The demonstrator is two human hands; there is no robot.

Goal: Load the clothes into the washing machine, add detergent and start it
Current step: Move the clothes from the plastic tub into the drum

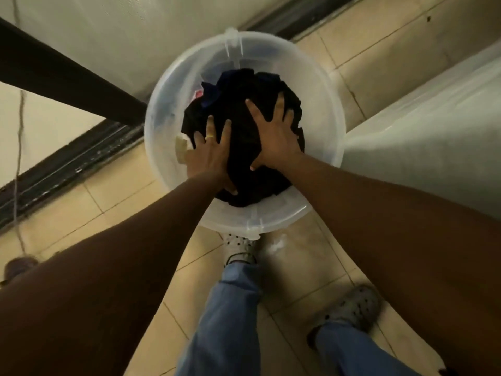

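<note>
Both the left hand [210,156] and right hand [275,141] press spread, open fingers [227,130] onto dark crumpled clothes [244,147] inside a round translucent plastic bucket [162,115]; no writing is readable.

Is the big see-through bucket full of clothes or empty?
Partly full. Dark clothes are heaped in the bucket, below its rim. The left hand and the right hand press down on them.

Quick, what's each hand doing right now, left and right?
Left hand: open, fingers spread, pressing on the dark clothes in the bucket.
Right hand: open, spread flat on the same clothes.
</note>
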